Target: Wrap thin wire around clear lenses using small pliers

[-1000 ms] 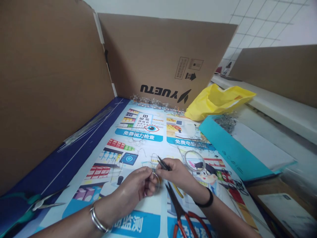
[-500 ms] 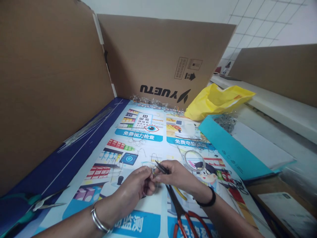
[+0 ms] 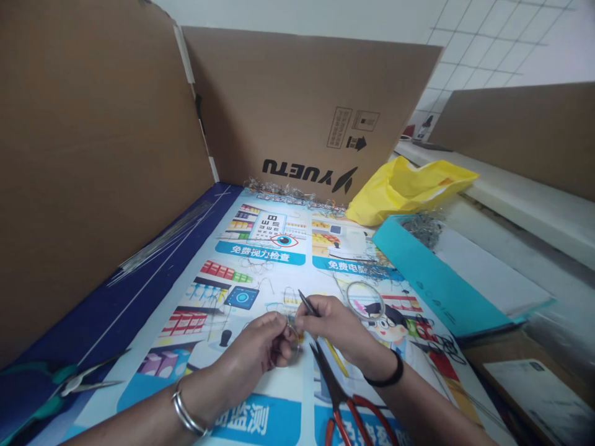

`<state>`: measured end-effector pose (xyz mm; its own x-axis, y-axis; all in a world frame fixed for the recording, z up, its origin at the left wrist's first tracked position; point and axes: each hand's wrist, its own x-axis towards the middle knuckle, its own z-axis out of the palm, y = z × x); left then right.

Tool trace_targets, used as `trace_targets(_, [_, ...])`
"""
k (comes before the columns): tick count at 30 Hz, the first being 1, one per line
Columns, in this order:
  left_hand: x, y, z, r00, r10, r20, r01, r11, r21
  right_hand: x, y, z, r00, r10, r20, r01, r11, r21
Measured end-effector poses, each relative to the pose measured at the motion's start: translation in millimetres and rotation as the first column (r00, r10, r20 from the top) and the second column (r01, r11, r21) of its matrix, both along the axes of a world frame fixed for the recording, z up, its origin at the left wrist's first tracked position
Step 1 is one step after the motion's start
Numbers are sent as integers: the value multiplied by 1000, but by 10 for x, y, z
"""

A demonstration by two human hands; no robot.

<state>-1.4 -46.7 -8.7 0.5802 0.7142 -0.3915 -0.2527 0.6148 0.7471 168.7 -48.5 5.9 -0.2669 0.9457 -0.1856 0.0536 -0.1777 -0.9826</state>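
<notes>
My left hand is closed, its fingertips pinching a thin wire loop that curves out beside the thumb. Close to its right, my right hand wraps round pliers with dark pointed jaws and a yellow handle. The jaw tips point up and left, above the pinched wire; I cannot tell whether they grip anything. Below my right hand lie red-handled long-nose pliers with their jaws apart. Several bent wire pieces are spread on the printed sheet beyond my hands.
Green-handled pliers lie at the left. A wire coil and black loops are at the right. Straight wires run along the left cardboard wall. A teal box and yellow bag stand behind right.
My right hand has drawn slightly right, and the jaw tips have shifted up and right. The pliers have turned, showing the yellow handle straighter. The left hand keeps its pinch nearly still.
</notes>
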Motion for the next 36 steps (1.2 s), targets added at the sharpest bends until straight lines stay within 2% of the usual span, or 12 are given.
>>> trace_targets(6, [5, 9, -34, 995, -33, -96, 40, 997, 67, -36, -10, 9, 996, -55, -69, 52, 997, -49])
trace_targets(12, [-3, 34, -20, 998, -59, -25, 59, 998, 15, -57, -20, -6, 997, -47, -66, 44, 998, -46])
trace_targets(16, [-4, 43, 7, 993, -91, -74, 93, 995, 23, -92, -30, 50, 998, -5, -68, 0, 998, -70])
trace_targets(24, [-17, 74, -35, 991, -83, -100, 87, 995, 37, -94, -36, 64, 1000, -9, -27, 8, 998, -64])
trace_targets(36, [-47, 121, -60, 976, -208, -60, 211, 976, 57, -84, -35, 31, 999, -43, -9, 42, 996, -78])
